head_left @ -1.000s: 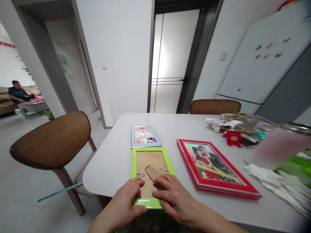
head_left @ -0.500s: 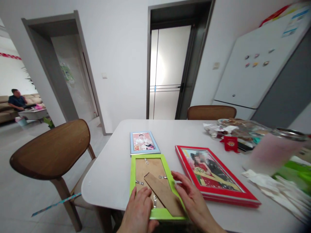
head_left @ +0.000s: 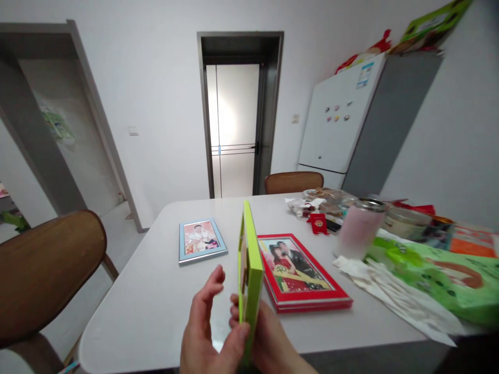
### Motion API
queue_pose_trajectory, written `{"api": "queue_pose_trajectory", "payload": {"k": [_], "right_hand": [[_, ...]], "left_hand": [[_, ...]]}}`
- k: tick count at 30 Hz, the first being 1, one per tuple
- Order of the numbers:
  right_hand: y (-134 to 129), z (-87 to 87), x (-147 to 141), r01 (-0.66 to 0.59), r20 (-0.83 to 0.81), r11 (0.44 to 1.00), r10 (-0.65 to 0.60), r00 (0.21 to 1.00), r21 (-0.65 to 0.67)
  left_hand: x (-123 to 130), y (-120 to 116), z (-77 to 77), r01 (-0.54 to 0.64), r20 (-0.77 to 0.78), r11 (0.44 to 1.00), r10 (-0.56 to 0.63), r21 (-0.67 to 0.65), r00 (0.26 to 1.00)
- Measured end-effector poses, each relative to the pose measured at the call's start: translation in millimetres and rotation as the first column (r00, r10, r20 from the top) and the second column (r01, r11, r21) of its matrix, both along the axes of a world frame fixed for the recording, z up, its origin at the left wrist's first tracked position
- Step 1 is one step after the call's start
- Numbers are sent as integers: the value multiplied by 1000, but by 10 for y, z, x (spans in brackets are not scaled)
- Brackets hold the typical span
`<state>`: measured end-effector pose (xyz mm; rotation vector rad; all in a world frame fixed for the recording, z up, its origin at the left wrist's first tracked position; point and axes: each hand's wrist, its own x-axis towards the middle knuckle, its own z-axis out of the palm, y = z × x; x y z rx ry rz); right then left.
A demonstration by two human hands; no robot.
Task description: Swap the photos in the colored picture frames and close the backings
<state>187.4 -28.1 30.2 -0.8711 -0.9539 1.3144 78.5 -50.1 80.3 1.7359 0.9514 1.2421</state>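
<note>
A green picture frame [head_left: 255,283] stands on edge above the near side of the table, its narrow side facing me. Its brown backing is turned to the left. My right hand [head_left: 268,332] is closed on the frame from the right, with its fingertips curling round to the backing side. On the left, my left hand [head_left: 208,324] is open with fingers apart; its thumb reaches the frame's lower edge. Beyond it a light blue picture frame [head_left: 202,240] lies face up. Red picture frames [head_left: 312,304], apparently stacked, lie to the right, a couple's photo on top.
Farther right on the white table [head_left: 128,311] are a pink tumbler [head_left: 360,228], a white cloth [head_left: 390,293], a green package [head_left: 440,280] and a small red card [head_left: 318,223]. Brown chairs [head_left: 50,270] stand at the left and far side. A refrigerator [head_left: 339,114] stands behind.
The green frame has gone from lying back-up on the table to standing on edge in my right hand. My left hand has come off its backing. The view has swung right.
</note>
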Motion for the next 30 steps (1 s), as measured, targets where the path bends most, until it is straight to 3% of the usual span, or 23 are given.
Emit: {"api": "queue_pose_trajectory", "payload": {"k": [3, 5, 9, 12, 16, 22, 24, 26, 30], "right_hand": [[84, 187, 638, 205, 119, 976, -196, 973, -74], [149, 273, 1113, 255, 287, 959, -211, 934, -125], [292, 268, 1860, 443, 652, 896, -321, 687, -24], [391, 145, 2153, 458, 740, 889, -311, 596, 5], [487, -41, 2303, 450, 818, 892, -284, 500, 35], [494, -150, 2355, 448, 929, 891, -228, 290, 79], [480, -123, 2357, 447, 948, 891, -209, 240, 83], [464, -52, 2320, 462, 963, 882, -198, 182, 94], [376, 176, 1928, 399, 936, 868, -346, 57, 296]], "left_hand": [[232, 111, 107, 129, 181, 990, -116, -62, 977], [423, 206, 72, 241, 301, 962, -194, -128, 934], [794, 375, -239, 316, 340, 935, -249, -159, 907], [969, 459, -495, 241, 150, 957, -217, -164, 964], [1032, 523, -637, 146, -7, 977, -149, -156, 989], [934, 447, -622, 202, -6, 966, -205, -161, 979], [886, 411, -627, 199, -72, 973, -208, -119, 975], [820, 448, -626, 145, -255, 989, -149, -36, 955], [534, 881, -578, -22, -511, 995, 67, 93, 857]]}}
